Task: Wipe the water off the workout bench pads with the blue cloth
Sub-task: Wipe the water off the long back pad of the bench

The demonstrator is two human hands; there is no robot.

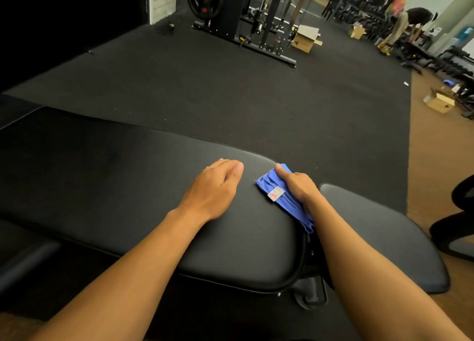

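Note:
A long black bench pad (115, 181) runs from the left to the middle of the view, and a smaller seat pad (379, 238) lies to its right across a narrow gap. The folded blue cloth (275, 187), with a small grey and red label, lies at the long pad's right end. My right hand (298, 187) presses on the cloth with its fingers laid over it. My left hand (218, 187) rests palm down on the long pad, just left of the cloth, fingers relaxed. I cannot make out water drops on the pads.
Black rubber floor (230, 89) stretches beyond the bench. A weight rack machine (246, 20) stands at the back, with cardboard boxes (305, 39) beside it. A person (407, 25) bends over at the far right. Another box (440, 101) sits on the brown floor.

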